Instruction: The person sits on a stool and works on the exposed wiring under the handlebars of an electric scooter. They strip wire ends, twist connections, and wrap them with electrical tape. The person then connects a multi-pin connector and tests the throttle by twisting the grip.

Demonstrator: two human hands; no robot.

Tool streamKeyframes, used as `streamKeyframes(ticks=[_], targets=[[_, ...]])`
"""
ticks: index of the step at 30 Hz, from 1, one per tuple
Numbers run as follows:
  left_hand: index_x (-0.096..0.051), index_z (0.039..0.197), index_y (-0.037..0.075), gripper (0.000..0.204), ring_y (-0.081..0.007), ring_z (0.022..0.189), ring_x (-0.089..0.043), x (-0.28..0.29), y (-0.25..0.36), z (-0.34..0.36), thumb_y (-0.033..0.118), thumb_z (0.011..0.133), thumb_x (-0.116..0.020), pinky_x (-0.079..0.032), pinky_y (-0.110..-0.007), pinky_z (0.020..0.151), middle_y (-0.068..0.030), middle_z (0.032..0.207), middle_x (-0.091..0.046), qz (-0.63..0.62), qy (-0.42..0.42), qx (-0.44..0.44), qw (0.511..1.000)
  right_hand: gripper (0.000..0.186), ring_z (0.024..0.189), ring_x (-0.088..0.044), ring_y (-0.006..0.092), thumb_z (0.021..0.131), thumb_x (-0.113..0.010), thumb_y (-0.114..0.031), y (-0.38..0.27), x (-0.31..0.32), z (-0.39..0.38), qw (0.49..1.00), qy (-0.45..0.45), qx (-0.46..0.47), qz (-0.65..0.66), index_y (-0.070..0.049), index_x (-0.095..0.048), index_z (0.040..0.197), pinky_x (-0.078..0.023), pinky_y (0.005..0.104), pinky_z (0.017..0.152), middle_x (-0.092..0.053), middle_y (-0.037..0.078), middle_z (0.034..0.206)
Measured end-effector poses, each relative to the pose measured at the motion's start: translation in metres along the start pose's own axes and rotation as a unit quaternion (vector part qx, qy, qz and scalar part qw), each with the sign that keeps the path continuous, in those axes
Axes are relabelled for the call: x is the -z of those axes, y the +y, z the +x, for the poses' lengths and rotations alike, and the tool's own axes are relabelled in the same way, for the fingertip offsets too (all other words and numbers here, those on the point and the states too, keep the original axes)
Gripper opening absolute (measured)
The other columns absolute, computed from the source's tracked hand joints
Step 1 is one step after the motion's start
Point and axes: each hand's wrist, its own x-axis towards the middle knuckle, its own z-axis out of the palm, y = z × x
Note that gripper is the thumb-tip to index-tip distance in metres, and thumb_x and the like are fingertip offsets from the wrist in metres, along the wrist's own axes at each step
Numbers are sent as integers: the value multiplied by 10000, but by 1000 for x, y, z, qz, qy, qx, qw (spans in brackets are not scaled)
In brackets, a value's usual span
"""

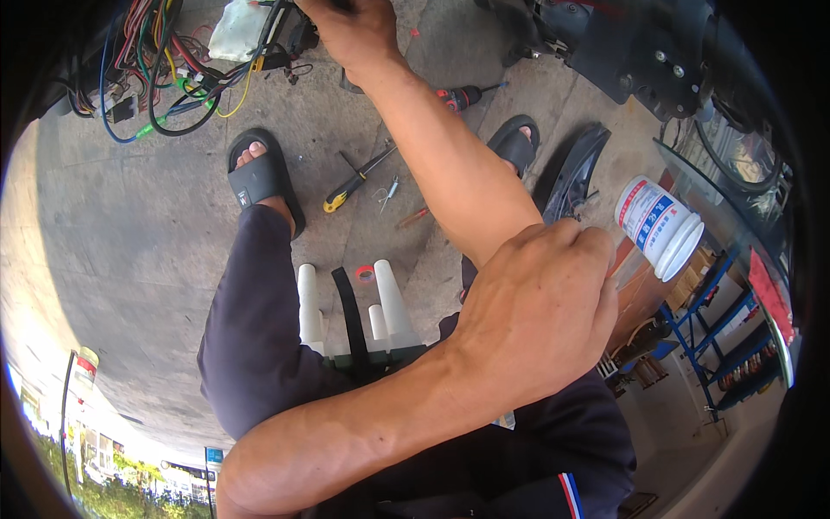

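Observation:
My left hand [545, 307] is closed, knuckles up, across my right forearm [467, 182] near the elbow; whatever its fingers hold is hidden. My right hand [354, 30] reaches the top edge, fingers curled beside dark parts and wiring, its grip partly out of frame. Bundles of coloured wires [164, 60] and a white pouch [238, 30] lie left of it. Below are a red-and-black drill [458, 98], a yellow-handled screwdriver [346, 190] and small metal parts [389, 195] on the ground. A white tub [648, 221] appears just right of my left hand.
Black machinery [622, 56] fills the upper right, above a curved black panel [566, 173]. My sandalled feet [259, 173] flank the tools. Between my legs are white tubes [389, 298], a black strap [350, 311] and a red tape roll [364, 273]. Blue shelving [709, 346] stands at right.

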Motion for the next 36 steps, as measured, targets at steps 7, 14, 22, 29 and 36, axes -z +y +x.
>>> streamKeyframes(ticks=[7, 14, 22, 29, 36], targets=[[-604, 910, -19, 145, -378, 822, -623, -7, -1, -8, 94, 822, -627, -487, -457, 727, -186, 838, -623, 0, -16, 11, 1000, 265, 897, -615, 103, 922, -692, -225, 12, -15, 0, 974, -16, -39, 221, -19, -699, 1087, -487, 251, 807, -707, 32, 1010], [-614, 914, -32, 152, -378, 819, -633, -6, 2, -11, 94, 830, -619, -496, -450, 743, -188, 839, -634, -3, 0, -11, 1000, 255, 839, -567, 75, 893, -729, -246, 0, 0, -7, 987, -10, -47, 155, -16, -708, 1001, -449, 246, 745, -682, -4, 932], [-622, 915, -32, 164, -347, 796, -654, 8, 7, -4, 102, 820, -642, -513, -431, 737, -180, 834, -642, -10, 17, -34, 999, 244, 877, -561, 73, 893, -734, -222, -7, 3, -3, 981, -33, -96, 163, -15, -692, 1016, -437, 242, 781, -674, 4, 965], [-639, 958, -23, 187, -312, 805, -669, 29, 12, 5, 109, 827, -621, -521, -400, 733, -181, 866, -648, 7, 16, -26, 1000, 292, 930, -582, 94, 891, -729, -204, -8, 6, -3, 974, -45, -139, 172, 16, -685, 1078, -452, 257, 814, -688, 32, 1041], [-652, 951, -42, 203, -289, 821, -689, 38, 14, 9, 132, 852, -615, -532, -384, 764, -190, 861, -669, 23, 37, -21, 999, 312, 775, -565, 84, 870, -729, -274, -13, 8, -4, 992, -24, -99, 74, 16, -703, 983, -450, 250, 701, -683, 15, 873]])
